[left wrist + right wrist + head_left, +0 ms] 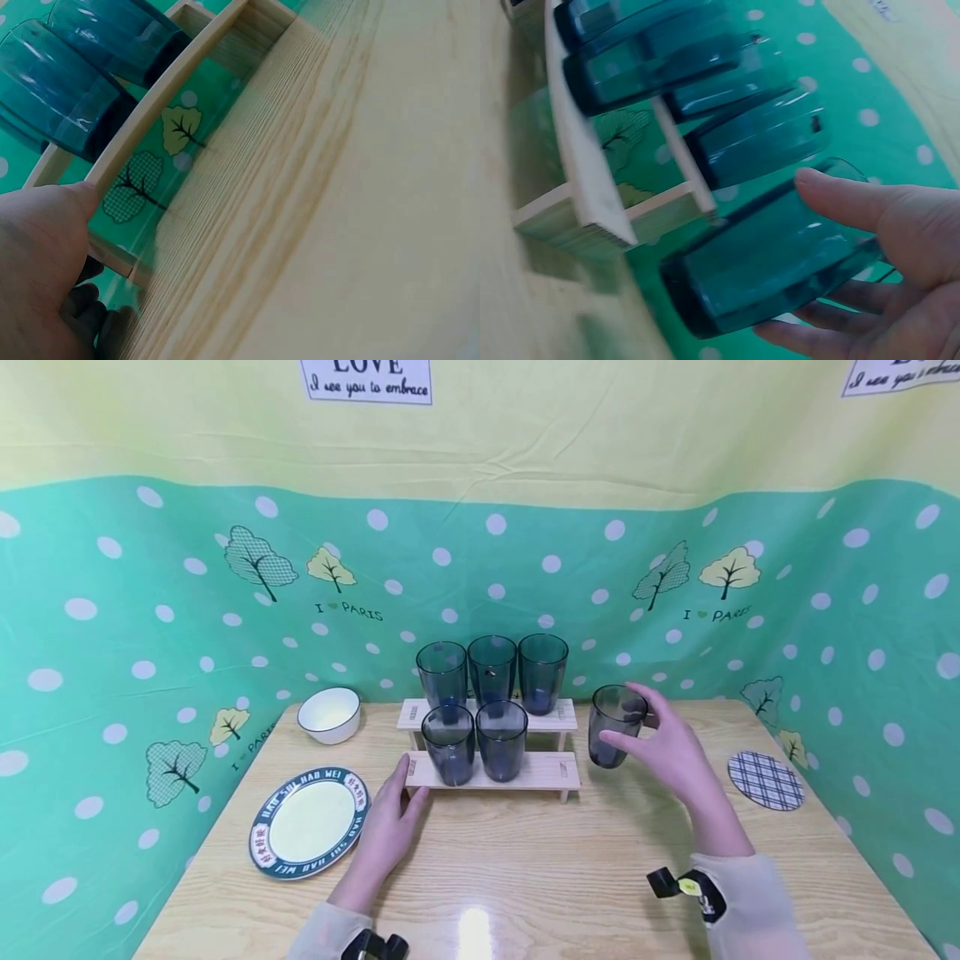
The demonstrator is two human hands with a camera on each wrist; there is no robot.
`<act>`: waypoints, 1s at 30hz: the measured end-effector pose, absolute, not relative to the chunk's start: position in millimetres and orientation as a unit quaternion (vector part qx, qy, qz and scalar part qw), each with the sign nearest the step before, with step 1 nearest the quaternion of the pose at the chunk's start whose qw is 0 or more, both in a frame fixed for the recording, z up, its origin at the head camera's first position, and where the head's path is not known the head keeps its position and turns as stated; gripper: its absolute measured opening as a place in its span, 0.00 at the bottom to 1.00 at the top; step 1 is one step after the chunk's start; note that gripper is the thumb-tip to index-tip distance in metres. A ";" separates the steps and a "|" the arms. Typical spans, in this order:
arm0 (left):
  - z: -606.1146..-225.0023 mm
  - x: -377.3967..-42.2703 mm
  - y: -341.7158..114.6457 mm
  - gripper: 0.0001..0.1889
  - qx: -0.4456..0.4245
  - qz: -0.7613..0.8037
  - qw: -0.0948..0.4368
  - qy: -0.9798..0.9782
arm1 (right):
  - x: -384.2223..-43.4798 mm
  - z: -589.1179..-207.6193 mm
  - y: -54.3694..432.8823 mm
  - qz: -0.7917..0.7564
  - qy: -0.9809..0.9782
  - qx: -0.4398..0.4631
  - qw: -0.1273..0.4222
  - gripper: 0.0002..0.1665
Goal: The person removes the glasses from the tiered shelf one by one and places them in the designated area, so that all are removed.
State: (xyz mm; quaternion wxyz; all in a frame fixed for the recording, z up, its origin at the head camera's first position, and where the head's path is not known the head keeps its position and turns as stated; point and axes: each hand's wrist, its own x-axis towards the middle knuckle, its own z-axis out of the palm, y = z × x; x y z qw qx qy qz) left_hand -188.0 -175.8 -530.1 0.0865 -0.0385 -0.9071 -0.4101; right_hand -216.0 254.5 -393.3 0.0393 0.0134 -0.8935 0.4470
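My right hand (671,747) grips a dark tinted drinking glass (609,722) with thumb and fingers on opposite sides. In the right wrist view this glass (757,262) is off the table, just beyond the rack's right end. Beside it stands a two-step wooden rack (543,768). Two matching glasses (502,743) are upright on its lower step, and three glasses (543,672) line the upper one. My left hand (386,831) holds the lower step's left end. Its thumb (86,191) lies against the front edge in the left wrist view; the other fingers are partly hidden.
A white bowl (330,714) and a blue-rimmed plate (258,814) are to the left. At the right lies a round checked mat (765,781). A printed cloth (495,560) hangs behind and along the sides of the wooden table (547,877).
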 end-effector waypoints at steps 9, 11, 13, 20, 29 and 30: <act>-530.2 -188.4 -175.9 0.39 -0.033 -0.409 0.086 -0.908 | -239.2 -430.8 247.3 0.488 -0.867 -0.011 0.102 0.64; -529.7 -188.6 -176.0 0.39 -0.034 -0.412 0.082 -0.907 | -243.0 -437.0 246.4 0.494 -0.862 -0.013 0.114 0.63; -529.5 -188.8 -176.2 0.39 -0.034 -0.415 0.075 -0.906 | -245.6 -442.1 246.0 0.496 -0.859 -0.016 0.122 0.62; -530.0 -189.0 -177.4 0.40 -0.032 -0.416 0.070 -0.906 | -253.9 -453.3 242.1 0.498 -0.859 -0.022 0.119 0.63; -530.7 -189.5 -177.8 0.40 -0.031 -0.419 0.073 -0.904 | -262.5 -461.5 238.6 0.491 -0.863 -0.034 0.110 0.61; -530.4 -189.6 -177.7 0.40 -0.031 -0.419 0.073 -0.904 | -263.2 -462.9 238.6 0.492 -0.863 -0.034 0.110 0.61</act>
